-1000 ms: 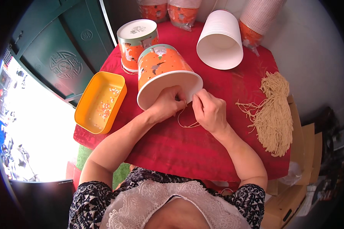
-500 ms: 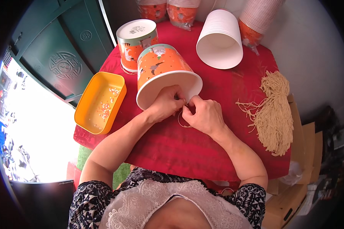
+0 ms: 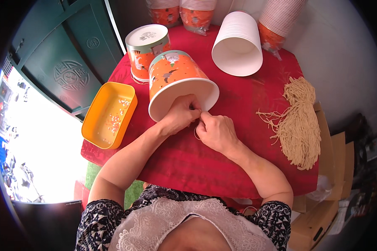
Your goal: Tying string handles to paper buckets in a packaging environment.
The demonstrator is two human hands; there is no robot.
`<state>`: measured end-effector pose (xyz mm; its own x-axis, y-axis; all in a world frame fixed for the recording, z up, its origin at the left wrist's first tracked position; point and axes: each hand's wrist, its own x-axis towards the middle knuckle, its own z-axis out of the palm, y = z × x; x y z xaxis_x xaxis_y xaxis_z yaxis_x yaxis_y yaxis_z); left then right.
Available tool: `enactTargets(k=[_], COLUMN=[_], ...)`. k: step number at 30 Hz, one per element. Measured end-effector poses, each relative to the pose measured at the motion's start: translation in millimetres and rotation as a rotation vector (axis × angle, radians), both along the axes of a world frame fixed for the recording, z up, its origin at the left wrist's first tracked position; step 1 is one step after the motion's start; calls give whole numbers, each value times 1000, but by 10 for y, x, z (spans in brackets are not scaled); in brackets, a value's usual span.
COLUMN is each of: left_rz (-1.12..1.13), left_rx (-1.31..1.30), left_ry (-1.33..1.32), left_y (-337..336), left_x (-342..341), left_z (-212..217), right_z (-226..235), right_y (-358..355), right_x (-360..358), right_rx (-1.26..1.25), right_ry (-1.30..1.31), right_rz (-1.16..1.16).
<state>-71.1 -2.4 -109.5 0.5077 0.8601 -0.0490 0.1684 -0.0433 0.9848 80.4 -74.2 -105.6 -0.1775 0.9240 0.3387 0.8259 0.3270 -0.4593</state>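
Both hands pinch cord at orange paper bucket rim.

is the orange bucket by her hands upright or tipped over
Tipped over. The orange paper bucket lies on its side on the red tablecloth, open mouth facing the left hand and right hand.

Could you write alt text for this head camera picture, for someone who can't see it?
Both hands, left hand and right hand, pinch a thin string at the rim of an orange paper bucket lying on a red tablecloth. A yellow tray sits left, a bundle of strings right.
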Motion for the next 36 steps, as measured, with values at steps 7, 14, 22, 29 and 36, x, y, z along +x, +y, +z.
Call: enactTargets(k=[7,14,22,29,36], left_rz=[-5,-21,-16,-7,-5], left_rx=[104,61,8,-26,-71], left_ry=[10,23,5,-36,-30], left_y=[-9,-5,-1,2,-5], left_x=[-13,-29,-37,-24,-17], left_z=[0,12,-10,-2,15], right_z=[176,200,77,-74,-123], right_y=[-144,28,110,107,103], right_x=[-93,100,139,105,77], right_rx=[-171,81,-2,11,107], right_ry=[392,448,204,144,133], right_rz=[383,-16,-133,-94,-70])
